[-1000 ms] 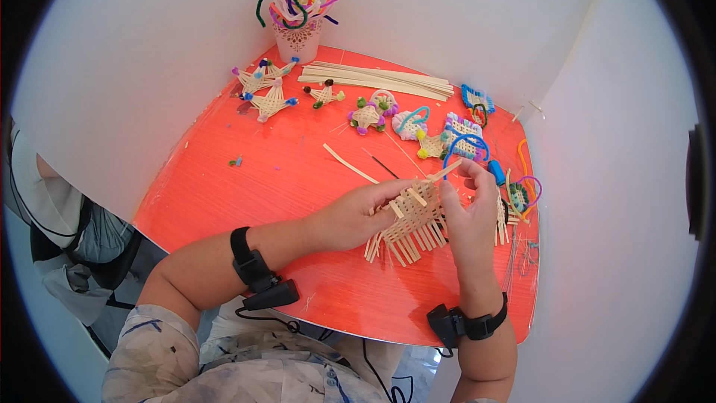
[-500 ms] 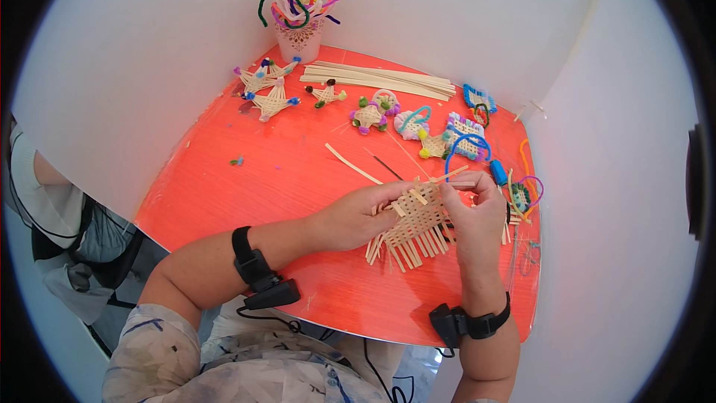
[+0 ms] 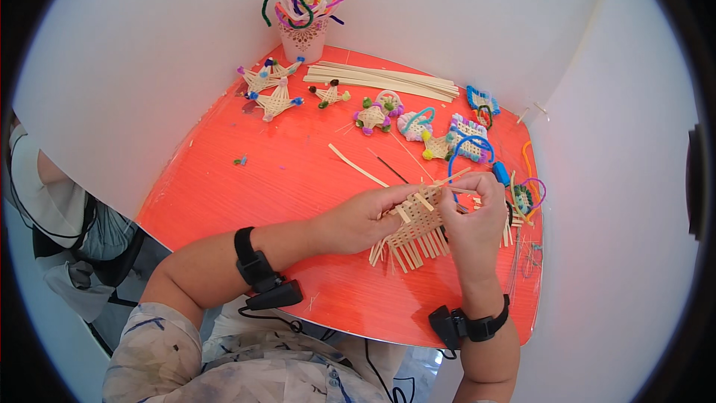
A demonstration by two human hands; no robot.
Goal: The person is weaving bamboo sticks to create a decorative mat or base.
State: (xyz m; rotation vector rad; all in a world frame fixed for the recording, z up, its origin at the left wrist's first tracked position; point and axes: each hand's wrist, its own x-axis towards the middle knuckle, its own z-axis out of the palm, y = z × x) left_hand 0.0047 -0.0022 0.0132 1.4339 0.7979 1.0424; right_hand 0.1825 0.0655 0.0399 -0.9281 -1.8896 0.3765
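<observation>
A small woven piece of pale flat strips (image 3: 415, 225) is held up over the front half of the red table. Loose strip ends fan out along its lower edge, and a few stick out at the top. My left hand (image 3: 359, 218) grips the weave's left edge, thumb on top. At its upper right corner, my right hand (image 3: 474, 209) is closed, thumb and index finger pinching a strip end. The rest of that strip is partly hidden by the fingers. A single pale strip (image 3: 356, 165) lies on the table just beyond my left hand.
At the back stand a white pot (image 3: 303, 39) of pipe cleaners and a bundle of pale strips (image 3: 380, 80). Woven stars (image 3: 277, 102) and pipe-cleaner-trimmed pieces (image 3: 468, 138) line the far side. A blue cylinder (image 3: 501, 174) lies right of my right hand. White partitions (image 3: 447, 15) enclose the table.
The view has shifted slightly. My right thumb and index finger have moved a little at the weave's upper right corner; my left hand keeps its hold.
</observation>
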